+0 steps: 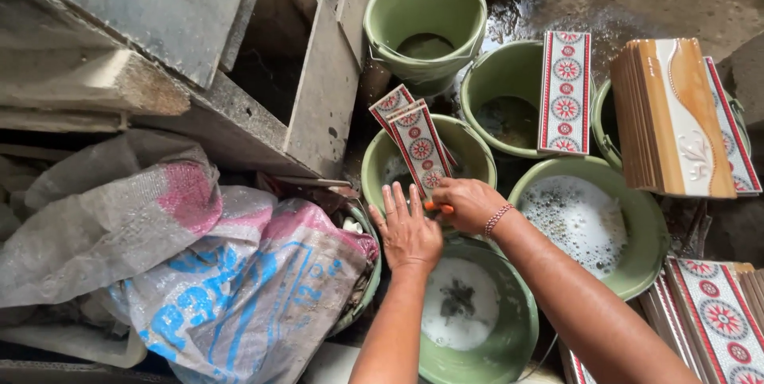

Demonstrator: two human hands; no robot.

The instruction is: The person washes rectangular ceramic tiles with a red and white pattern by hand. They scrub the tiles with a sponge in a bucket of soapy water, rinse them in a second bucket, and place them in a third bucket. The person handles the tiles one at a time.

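Patterned tiles (419, 145) are held upright over a green bucket (469, 153), gripped at their lower end by the right hand (468, 202), which also seems to clasp something orange (439, 208). The left hand (407, 229) is spread flat against them, fingers wide. Below, a bucket of soapy water (477, 328) is seen; sacks (231, 288) lie left.

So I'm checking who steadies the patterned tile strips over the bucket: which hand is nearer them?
Right. The right hand grips the tile strips at their lower end; the left hand lies open just beside them.
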